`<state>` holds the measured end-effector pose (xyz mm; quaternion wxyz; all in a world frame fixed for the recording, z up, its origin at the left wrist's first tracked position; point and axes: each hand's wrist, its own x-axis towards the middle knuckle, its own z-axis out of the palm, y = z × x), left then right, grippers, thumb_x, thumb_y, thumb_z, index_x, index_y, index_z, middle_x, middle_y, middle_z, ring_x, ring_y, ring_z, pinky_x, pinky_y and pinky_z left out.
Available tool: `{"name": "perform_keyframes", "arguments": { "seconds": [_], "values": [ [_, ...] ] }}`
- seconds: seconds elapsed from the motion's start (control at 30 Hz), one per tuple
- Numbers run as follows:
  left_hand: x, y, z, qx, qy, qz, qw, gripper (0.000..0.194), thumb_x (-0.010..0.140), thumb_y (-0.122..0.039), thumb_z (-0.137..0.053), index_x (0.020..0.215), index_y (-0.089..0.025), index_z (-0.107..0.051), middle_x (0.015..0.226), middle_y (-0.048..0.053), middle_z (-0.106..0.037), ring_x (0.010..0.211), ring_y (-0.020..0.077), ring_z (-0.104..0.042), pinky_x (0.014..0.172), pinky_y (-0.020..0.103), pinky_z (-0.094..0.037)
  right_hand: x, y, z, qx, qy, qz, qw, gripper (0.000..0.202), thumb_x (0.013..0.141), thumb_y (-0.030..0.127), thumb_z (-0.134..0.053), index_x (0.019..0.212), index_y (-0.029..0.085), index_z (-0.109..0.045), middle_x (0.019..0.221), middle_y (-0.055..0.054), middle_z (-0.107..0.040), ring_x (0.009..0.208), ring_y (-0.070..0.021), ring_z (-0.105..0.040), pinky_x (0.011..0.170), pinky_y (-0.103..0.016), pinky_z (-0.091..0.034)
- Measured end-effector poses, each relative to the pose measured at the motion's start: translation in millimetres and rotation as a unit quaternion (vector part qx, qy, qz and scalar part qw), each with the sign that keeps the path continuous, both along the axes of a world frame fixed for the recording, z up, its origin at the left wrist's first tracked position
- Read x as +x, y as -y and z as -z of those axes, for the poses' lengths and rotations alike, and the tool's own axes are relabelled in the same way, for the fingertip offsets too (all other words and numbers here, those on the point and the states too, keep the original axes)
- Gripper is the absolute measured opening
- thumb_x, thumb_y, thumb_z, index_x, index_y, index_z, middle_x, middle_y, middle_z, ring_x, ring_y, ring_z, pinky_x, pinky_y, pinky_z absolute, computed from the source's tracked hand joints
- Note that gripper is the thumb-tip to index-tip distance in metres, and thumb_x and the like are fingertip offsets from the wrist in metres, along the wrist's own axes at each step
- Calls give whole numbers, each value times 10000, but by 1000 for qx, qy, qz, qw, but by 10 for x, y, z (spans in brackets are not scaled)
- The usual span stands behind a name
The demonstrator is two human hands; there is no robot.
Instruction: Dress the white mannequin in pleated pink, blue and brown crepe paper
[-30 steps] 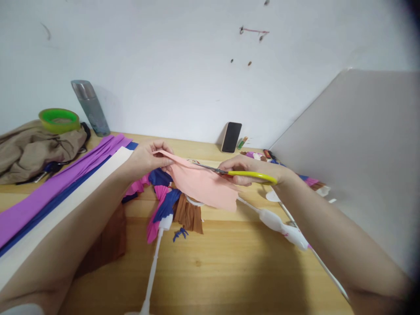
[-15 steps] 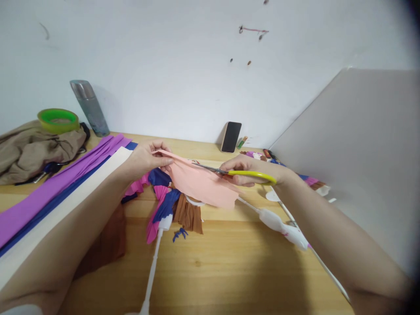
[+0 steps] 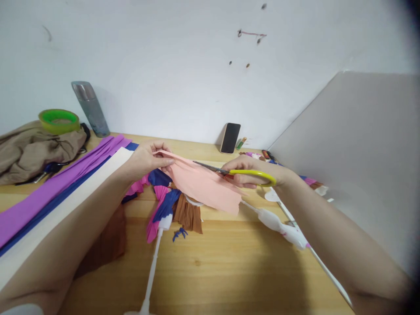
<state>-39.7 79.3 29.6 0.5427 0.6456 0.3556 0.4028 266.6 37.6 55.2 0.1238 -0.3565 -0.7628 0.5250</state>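
My left hand (image 3: 154, 158) pinches the upper left corner of a piece of peach fabric (image 3: 205, 183), which hangs in a slant above the table. My right hand (image 3: 247, 171) grips scissors with yellow handles (image 3: 254, 173). Their dark blades lie along the fabric's top edge and point left, toward my left hand. Whether the blades are fully closed I cannot tell. Below the fabric are bunched blue cloth (image 3: 168, 205), pink cloth (image 3: 152, 229) and pleated brown cloth (image 3: 188, 217). A white stick (image 3: 152, 267) with a flared head runs down from the blue cloth.
Long purple (image 3: 62, 186) and cream (image 3: 70, 214) strips lie at the left. Behind them are tan fabric (image 3: 36, 146), a green tape roll (image 3: 59, 127) and a bottle (image 3: 92, 109). A phone (image 3: 230, 138) leans on the wall. White plastic rods (image 3: 292, 236) lie right.
The scissors have shifted slightly right along the fabric's upper edge. The fabric's lower right corner hangs a little lower. My left hand keeps its pinch in the same place.
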Motion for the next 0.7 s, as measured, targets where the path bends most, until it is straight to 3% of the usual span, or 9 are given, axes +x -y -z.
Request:
{"name": "perform_keyframes", "arguments": {
  "seconds": [0.3,0.5,0.7],
  "values": [
    [-17,-6,-4,-9,-8,5,1000,230,609,-182,-793,740,-144,-608,610,-30,-661,550,89,-625,565,201,-537,-12,-12,-11,30,30,-1,999,437,834,561,-624,825,126,-588,548,66,-411,422,-31,-299,380,-178,-203],
    [-34,-56,36,5,13,-2,1000,191,639,-271,-776,722,-130,-677,572,-11,-657,521,91,-587,532,200,-493,4,-23,-5,44,33,2,998,432,838,581,-605,871,154,-548,591,76,-363,447,-38,-262,409,-196,-187],
    [-14,-38,31,15,4,-12,1000,207,654,-305,-776,681,-121,-685,567,4,-664,521,96,-581,542,206,-477,-22,-2,-72,104,50,-37,993,470,851,638,-530,760,181,-469,664,37,-364,560,-88,-318,490,-236,-241]
  ]
}}
